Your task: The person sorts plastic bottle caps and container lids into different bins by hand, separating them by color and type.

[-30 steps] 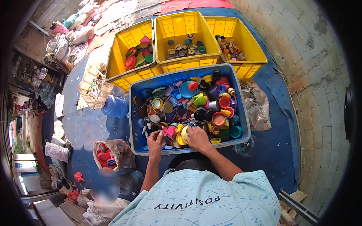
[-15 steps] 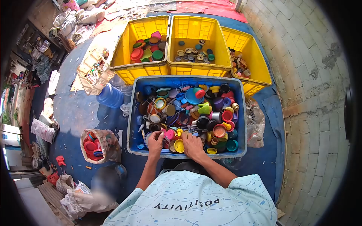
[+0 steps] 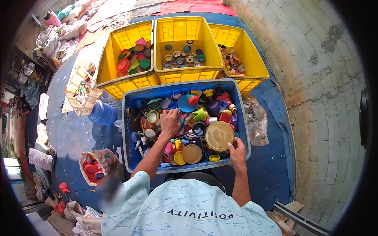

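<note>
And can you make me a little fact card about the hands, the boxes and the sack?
Left hand: among the plastic pieces; grip unclear
Right hand: holding a tan round lid by its edge
Blue crate: holds mixed caps and lids
Yellow crates: three, each with some pieces inside
Sack: mostly red pieces inside

Round lid (image 3: 219, 136): tan-gold, concentric rings. Tub (image 3: 125, 133): blue, greyish rim. Crates (image 3: 189, 74): yellow, grid-patterned walls. Shirt (image 3: 185, 202): pale aqua, blue specks, wavy lines, black lettering. Floor sheet (image 3: 73, 157): deep blue. Wall (image 3: 330, 129): grey-beige block pattern, brownish stains. Jug (image 3: 103, 113): blue.
</note>
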Motion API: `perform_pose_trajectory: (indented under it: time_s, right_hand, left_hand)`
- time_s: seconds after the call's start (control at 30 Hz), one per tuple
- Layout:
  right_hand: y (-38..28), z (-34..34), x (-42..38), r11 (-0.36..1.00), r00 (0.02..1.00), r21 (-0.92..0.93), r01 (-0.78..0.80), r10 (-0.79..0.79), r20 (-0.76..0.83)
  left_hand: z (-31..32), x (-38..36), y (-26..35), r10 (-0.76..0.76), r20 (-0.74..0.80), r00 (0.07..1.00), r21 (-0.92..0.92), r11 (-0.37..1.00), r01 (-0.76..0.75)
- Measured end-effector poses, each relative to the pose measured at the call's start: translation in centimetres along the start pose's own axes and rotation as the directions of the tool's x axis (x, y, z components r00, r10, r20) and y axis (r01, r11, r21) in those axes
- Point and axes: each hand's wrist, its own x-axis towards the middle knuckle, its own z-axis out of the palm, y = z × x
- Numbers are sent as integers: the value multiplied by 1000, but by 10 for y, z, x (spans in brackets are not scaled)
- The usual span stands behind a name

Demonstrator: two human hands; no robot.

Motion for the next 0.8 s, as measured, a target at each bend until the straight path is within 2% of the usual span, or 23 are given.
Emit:
perform_pose_trajectory:
  time_s: [0.1, 0.2, 0.23, 0.37, 0.47, 0.57, 0.7, 0.73, 0.8]
  right_hand:
    - [-4, -5, -10, 978, 998, 208, -26, 37, -53]
    - [-4, -8, -20, 953, 996, 299, -45, 66, -58]
    - [0, -8, -21, 946, 996, 322, -45, 67, -59]
    - [12, -12, -25, 929, 998, 367, -40, 56, -34]
    - [14, -13, -24, 933, 998, 359, -40, 55, -32]
    - [9, -13, -22, 916, 998, 398, -43, 57, -24]
    - [7, -11, -14, 902, 998, 428, -58, 66, -2]
    - [13, -11, -8, 890, 997, 450, -70, 69, 19]
    - [13, -10, -2, 856, 993, 503, -117, 87, 83]
  left_hand:
    - [17, 22, 5, 238, 43, 970, 106, 965, -241]
    - [33, 33, 6, 268, 186, 945, 240, 920, -309]
    - [39, 35, 6, 320, 126, 939, 262, 902, -343]
    - [54, 41, -1, 310, 236, 921, 284, 885, -370]
    - [58, 41, -3, 356, 207, 911, 329, 852, -407]
    - [39, 41, 10, 396, 87, 914, 283, 870, -404]
    - [-3, 26, 33, 191, 81, 978, 120, 972, -200]
    - [-15, 20, 39, 65, 52, 997, -6, 998, -65]
    - [-32, 4, 47, -193, 28, 981, -267, 944, 194]
